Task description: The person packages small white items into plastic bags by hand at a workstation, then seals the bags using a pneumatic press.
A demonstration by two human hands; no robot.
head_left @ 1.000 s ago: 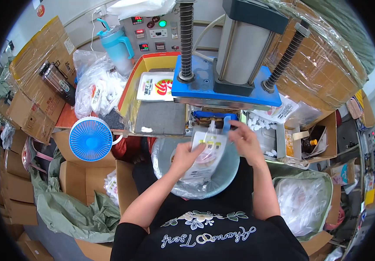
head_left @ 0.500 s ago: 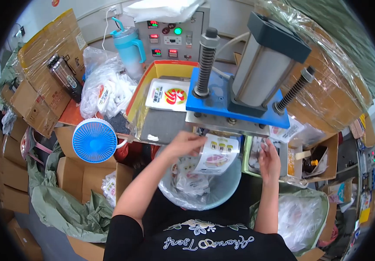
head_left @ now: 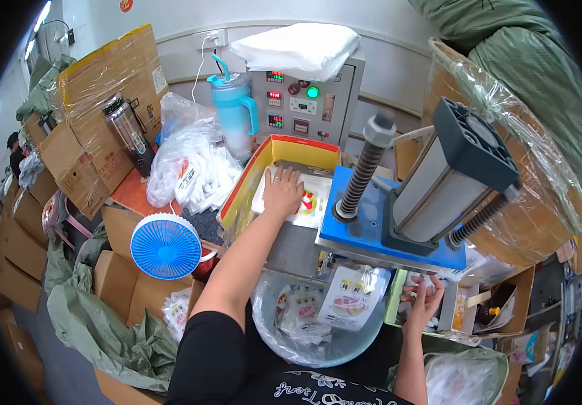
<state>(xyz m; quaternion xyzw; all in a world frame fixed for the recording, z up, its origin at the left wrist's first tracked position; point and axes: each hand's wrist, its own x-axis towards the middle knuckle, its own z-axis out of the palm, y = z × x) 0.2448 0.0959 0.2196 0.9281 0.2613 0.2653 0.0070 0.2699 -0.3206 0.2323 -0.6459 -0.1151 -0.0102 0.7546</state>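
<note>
My left hand (head_left: 282,192) lies with its fingers spread on a stack of white printed bags (head_left: 316,202) with a red and yellow round logo. The stack sits in a yellow, red-edged carton (head_left: 331,150). My right hand (head_left: 424,302) is over a green-edged tray (head_left: 393,297) of small white pieces, its fingers curled; what they hold is too small to make out. Between my hands, a printed bag (head_left: 353,297) hangs at the front of the blue press (head_left: 385,226), above a lined tub (head_left: 372,331) containing more printed bags (head_left: 304,314).
A blue fan (head_left: 166,246) stands left of the carton, near a turquoise jug (head_left: 233,111) and a dark flask (head_left: 129,135). Behind the press is a control box (head_left: 341,101) with lit displays. An open carton (head_left: 112,283) is at lower left, a bottle box (head_left: 517,304) at right.
My left hand has let go of the printed bag at the press and moved up and left onto the stack. My right hand stays at the tray. The camera view has shifted.
</note>
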